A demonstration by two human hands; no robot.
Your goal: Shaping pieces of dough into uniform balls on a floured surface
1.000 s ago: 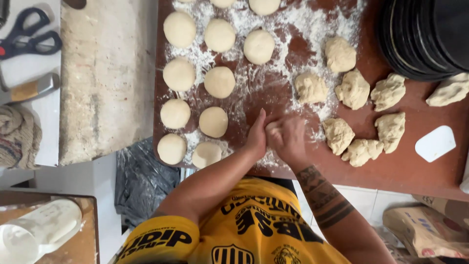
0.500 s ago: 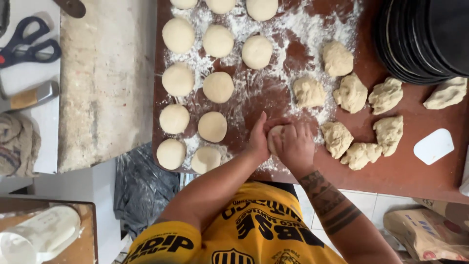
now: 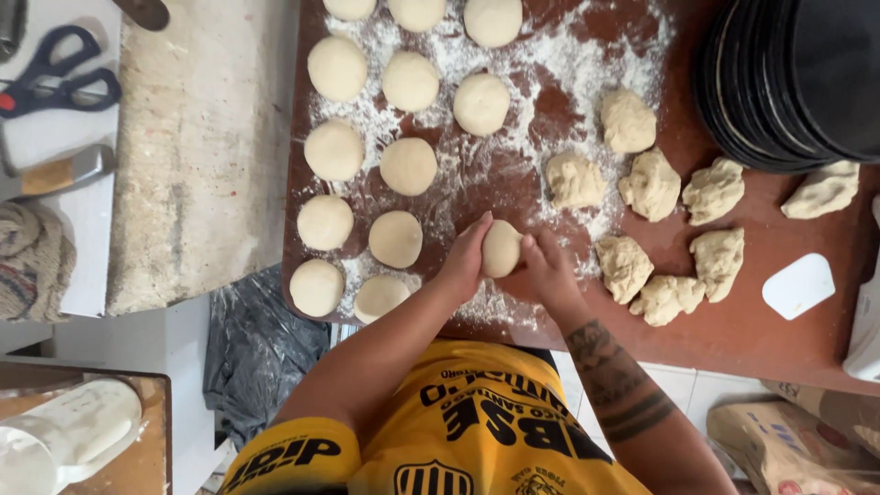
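pale dough ball [image 3: 501, 248] sits cupped between the left hand [image 3: 465, 259] and right hand [image 3: 547, 268], both curled against it on the floured board [image 3: 733, 339]. about a dozen smooth balls [image 3: 396, 238] lie finished; roughly eight ragged lumps [image 3: 651, 184] remain unshaped.

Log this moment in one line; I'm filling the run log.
left hand + right hand: cupping dough ball | floured board | rough dough pieces right

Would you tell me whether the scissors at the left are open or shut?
Open: the scissors lie flat with their two blue handle loops spread apart. Their blades run out of view.
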